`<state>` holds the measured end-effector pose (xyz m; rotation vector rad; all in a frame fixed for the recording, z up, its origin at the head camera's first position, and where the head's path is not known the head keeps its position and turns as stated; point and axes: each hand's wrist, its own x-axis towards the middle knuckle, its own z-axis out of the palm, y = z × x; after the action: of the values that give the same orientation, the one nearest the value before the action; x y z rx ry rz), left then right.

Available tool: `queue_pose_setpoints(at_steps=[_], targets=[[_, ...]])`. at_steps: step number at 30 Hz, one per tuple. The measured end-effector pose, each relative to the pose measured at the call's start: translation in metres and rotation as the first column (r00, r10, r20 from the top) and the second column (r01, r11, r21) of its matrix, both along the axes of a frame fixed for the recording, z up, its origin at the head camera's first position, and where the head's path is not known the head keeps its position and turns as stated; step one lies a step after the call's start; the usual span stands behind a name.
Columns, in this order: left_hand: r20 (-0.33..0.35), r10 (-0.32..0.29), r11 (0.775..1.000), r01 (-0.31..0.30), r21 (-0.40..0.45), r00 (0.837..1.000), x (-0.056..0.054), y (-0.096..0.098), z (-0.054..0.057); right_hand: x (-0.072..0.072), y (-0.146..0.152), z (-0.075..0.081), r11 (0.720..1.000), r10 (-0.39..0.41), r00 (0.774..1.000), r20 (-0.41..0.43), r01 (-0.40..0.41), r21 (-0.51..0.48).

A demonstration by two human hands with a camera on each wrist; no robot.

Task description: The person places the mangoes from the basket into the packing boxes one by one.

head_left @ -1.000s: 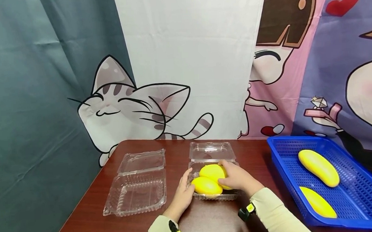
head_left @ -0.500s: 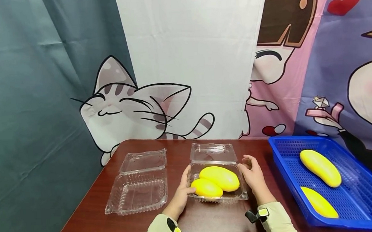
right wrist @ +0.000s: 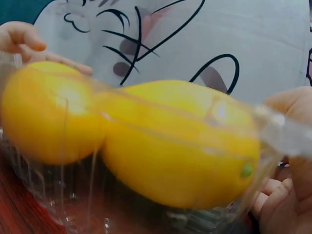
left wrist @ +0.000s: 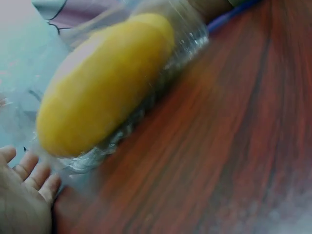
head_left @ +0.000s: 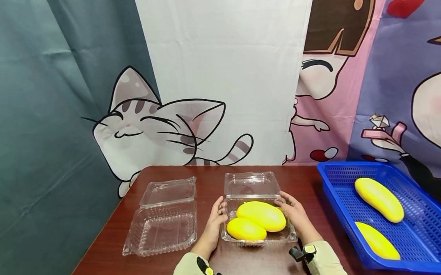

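Two yellow mangoes, a longer one [head_left: 261, 216] and a shorter one [head_left: 246, 229], lie side by side in an open clear plastic clamshell container [head_left: 274, 236]. Its lid [head_left: 251, 184] is folded back behind it. Beside the container's left wall is my left hand [head_left: 211, 226], its fingers extended along the wall; the left wrist view shows the fingers loosely straight. At the right wall my right hand [head_left: 298, 215] grips the container, thumb over the rim and fingers outside. In the right wrist view, curled fingers [right wrist: 275, 197] show below the rim.
A second open clear clamshell container [head_left: 165, 230] stands to the left on the brown table [head_left: 111, 249]. At the right, a blue plastic basket [head_left: 424, 235] holds two more mangoes [head_left: 379, 200]. A printed curtain [head_left: 217, 72] hangs behind the table.
My right hand has let go of the longer mango and moved to the container's right wall. The container has shifted slightly towards me. My left thumb has come off the container's near left side.
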<state>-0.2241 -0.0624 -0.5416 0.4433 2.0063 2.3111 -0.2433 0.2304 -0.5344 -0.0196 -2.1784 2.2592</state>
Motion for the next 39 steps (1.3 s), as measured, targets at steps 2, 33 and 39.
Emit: queue_pose_setpoints(at_steps=[2,33,39], targets=[[-0.006,0.016,1.0,-0.016,0.002,1.0,-0.005,0.002,0.001,-0.001,0.0,0.001,1.0,0.014,1.0,-0.009,-0.014,-0.01],[-0.145,-0.082,0.986,0.101,0.13,0.986,-0.014,-0.001,0.002,-0.004,-0.004,-0.009,0.984,0.005,0.91,-0.414,-0.079,-0.162],[-0.125,-0.084,0.99,0.097,0.1,0.989,-0.013,-0.001,-0.001,0.002,-0.006,-0.007,0.98,-0.129,0.943,-0.308,0.073,-0.184]])
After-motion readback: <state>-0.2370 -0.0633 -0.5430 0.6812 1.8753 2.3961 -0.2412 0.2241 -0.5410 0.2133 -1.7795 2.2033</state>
